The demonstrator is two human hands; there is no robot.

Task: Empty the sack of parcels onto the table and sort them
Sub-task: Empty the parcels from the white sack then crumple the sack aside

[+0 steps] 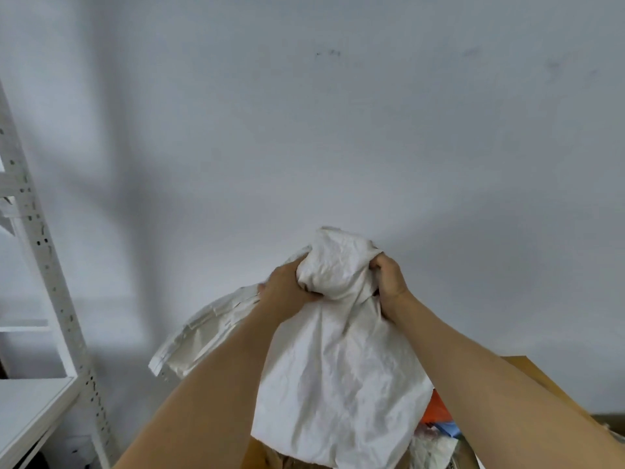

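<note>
The white sack (pixel 338 367) is held up high in front of the wall (pixel 304 113), upside down as far as one can judge: both hands grip a bunched knot of cloth at the top while the loose body hangs down toward the pile below. The left hand (pixel 287 289) has its fingers curled into the cloth on one side, the right hand (pixel 389 282) clamps the other side, fingers closed tight on the fabric. Holding it by the closed end this way lets the weight of the contents pull them out through the mouth. A flap of the sack trails off to the left, behind the left forearm. Under the sack's lower edge lie parcels (pixel 436 431), orange, blue and white, beside a brown cardboard piece (pixel 527 370); the table itself is probably beneath them but hardly shows. A white metal shelf (pixel 37 411) stands at the left
</note>
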